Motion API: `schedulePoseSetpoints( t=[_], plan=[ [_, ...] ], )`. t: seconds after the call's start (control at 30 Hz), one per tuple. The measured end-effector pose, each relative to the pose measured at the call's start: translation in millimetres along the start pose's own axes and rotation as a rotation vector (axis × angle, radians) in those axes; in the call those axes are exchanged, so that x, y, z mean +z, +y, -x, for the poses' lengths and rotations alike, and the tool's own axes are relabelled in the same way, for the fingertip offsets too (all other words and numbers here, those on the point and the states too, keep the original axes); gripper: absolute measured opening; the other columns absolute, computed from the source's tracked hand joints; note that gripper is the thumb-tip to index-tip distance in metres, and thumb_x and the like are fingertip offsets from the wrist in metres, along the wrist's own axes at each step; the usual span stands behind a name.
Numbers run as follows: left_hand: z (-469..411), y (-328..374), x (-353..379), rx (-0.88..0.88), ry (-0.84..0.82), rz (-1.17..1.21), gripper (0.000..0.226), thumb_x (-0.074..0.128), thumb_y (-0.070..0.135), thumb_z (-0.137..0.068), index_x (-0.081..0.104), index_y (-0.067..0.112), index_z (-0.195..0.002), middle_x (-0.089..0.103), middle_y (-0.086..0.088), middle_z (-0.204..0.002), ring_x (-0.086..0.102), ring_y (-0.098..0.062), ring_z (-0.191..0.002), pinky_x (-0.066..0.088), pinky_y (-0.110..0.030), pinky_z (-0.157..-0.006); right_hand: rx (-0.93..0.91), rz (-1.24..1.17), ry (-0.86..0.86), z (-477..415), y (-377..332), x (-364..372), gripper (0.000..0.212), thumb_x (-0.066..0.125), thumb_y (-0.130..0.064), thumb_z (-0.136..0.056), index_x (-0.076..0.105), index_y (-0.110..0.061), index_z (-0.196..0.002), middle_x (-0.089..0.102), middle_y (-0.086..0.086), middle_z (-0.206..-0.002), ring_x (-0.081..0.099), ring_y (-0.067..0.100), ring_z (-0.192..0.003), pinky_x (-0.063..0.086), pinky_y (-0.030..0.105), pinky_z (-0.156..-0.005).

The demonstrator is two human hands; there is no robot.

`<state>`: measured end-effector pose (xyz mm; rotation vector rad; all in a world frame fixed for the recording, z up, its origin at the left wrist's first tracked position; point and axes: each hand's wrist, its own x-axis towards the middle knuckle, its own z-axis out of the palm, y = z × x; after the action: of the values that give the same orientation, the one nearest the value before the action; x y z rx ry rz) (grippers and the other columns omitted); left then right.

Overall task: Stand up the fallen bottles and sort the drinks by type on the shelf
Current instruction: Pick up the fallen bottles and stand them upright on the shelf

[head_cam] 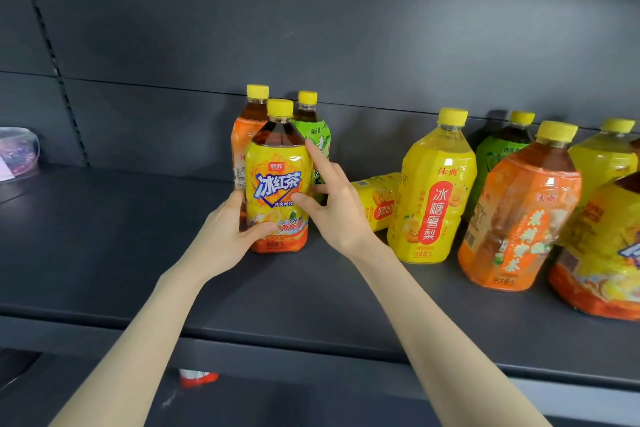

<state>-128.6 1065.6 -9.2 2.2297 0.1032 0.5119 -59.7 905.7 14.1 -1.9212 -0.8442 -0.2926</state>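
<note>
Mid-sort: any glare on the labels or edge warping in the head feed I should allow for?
Head view: small glare spots on the iced black tea bottle and the pear drink bottle, labels readable. Head view: wide-angle warping seems to lean the orange-label bottle outward on the right. Head view: the clear container far left is blurred.

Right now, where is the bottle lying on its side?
Head view, right of centre: the fallen bottle lies behind the right hand, between the green-label bottle and the upright yellow bottle.
</note>
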Motion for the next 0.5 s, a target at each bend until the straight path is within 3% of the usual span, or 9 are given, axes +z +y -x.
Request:
schedulePoseSetpoints(
  t=[0.2, 0.27, 0.37, 0.5],
  plan=[
    [1, -1, 4, -0.007, 0.038, -0.026, 0.057, 0.065, 0.027, -0.087, 0.039, 0.015, -0.136, 0.054, -0.002, -0.129, 0.050, -0.011, -0.105, 0.040, -0.026, -0.087, 0.048, 0.040, -0.017, 10, 6, -11, 0.065, 0.062, -0.017, -0.092, 0.030, -0.024, -0.148, 0.047, -0.004, -0.135, 0.046, 0.007, -0.117, 0.044, 0.013, -0.089],
    [0, -3, 6, -0.006, 0.066, -0.042, 0.057, 0.065, 0.029, -0.087, 0.040, 0.015, -0.136, 0.054, -0.004, -0.131, 0.052, -0.016, -0.110, 0.042, -0.028, -0.089, 0.077, 0.164, 0.018, 15, 12, -19, 0.056, 0.062, -0.021, -0.092, 0.040, -0.018, -0.144, 0.048, 0.001, -0.141, 0.043, 0.016, -0.129, 0.038, 0.024, -0.102],
    [-1, -4, 8, -0.024, 0.096, -0.061, 0.058, 0.065, 0.030, -0.087, 0.039, 0.015, -0.137, 0.053, -0.006, -0.131, 0.052, -0.021, -0.116, 0.041, -0.031, -0.091, 0.088, 0.346, 0.051, 18, 18, -23, 0.048, 0.061, -0.026, -0.093, 0.047, -0.018, -0.138, 0.049, 0.001, -0.141, 0.037, 0.021, -0.133, 0.028, 0.032, -0.108],
    [1, -4, 10, -0.015, 0.112, -0.044, 0.060, 0.063, 0.030, -0.088, 0.036, 0.017, -0.140, 0.053, -0.005, -0.133, 0.051, -0.020, -0.117, 0.041, -0.031, -0.093, 0.209, 0.524, -0.007, 13, 28, -24, 0.058, 0.059, -0.033, -0.094, 0.036, -0.021, -0.146, 0.030, 0.001, -0.156, 0.016, 0.026, -0.145, 0.016, 0.043, -0.115]
  ],
)
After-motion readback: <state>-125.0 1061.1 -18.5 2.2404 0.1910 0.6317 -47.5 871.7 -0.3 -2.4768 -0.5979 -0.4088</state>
